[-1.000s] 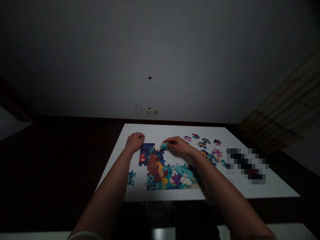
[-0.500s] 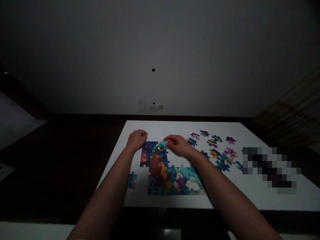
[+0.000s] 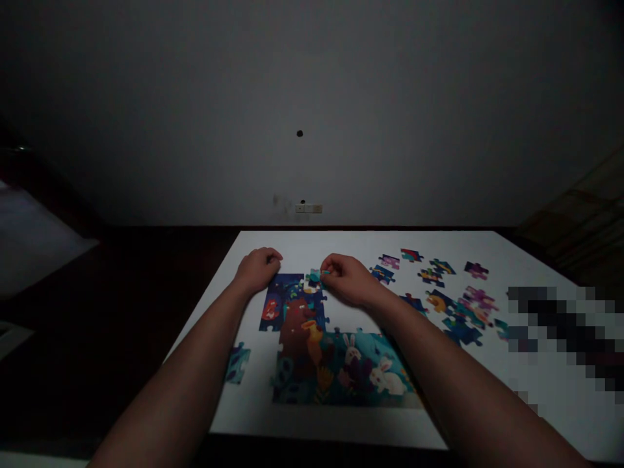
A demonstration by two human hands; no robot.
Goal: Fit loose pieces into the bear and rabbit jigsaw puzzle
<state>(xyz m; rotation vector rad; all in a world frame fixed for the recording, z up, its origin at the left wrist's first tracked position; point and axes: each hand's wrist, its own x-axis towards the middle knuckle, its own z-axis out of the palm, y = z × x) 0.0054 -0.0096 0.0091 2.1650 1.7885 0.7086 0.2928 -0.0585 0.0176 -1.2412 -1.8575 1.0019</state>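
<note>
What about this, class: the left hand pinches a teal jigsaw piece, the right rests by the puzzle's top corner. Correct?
No: the head view shows the right hand pinching the teal jigsaw piece, the left hand resting by the puzzle's top corner.

Left forearm (image 3: 180,383) and right forearm (image 3: 468,383) bare, reaching forward and angled inward from the lower corners. Left hand (image 3: 256,271) loosely curled, knuckles up, fingers tucked down. Right hand (image 3: 348,281) near it, turned inward, thumb and fingertips (image 3: 327,265) pinched together.
</note>
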